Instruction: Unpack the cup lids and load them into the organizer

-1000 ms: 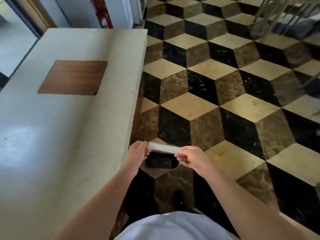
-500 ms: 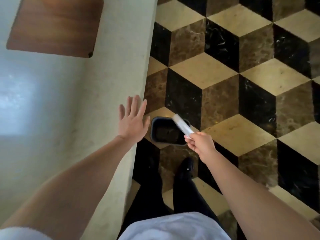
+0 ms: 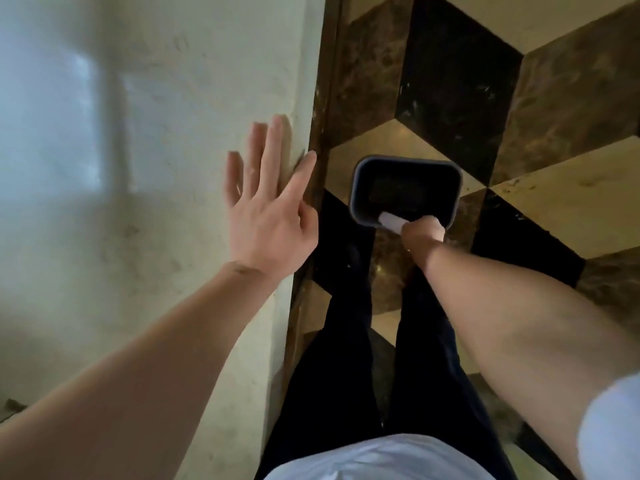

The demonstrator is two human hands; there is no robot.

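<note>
A dark rectangular bin (image 3: 356,188) stands on the patterned floor right beside the counter. My right hand (image 3: 423,233) is down at the bin's near rim, shut on a crumpled whitish clear plastic wrapper (image 3: 391,220) whose end pokes into the bin's opening. My left hand (image 3: 268,206) lies flat and open on the pale counter (image 3: 156,168) near its right edge, fingers spread, holding nothing. No cup lids or organizer are in view.
The counter's dark wooden side (image 3: 320,133) drops to a tiled floor (image 3: 536,168) of black, brown and cream blocks. My own legs in dark trousers (image 3: 349,358) stand just behind the bin.
My right hand has lowered the wrapper from above the bin down to its rim. My left hand let go of the wrapper earlier and now rests on the counter. The view has tipped downward.
</note>
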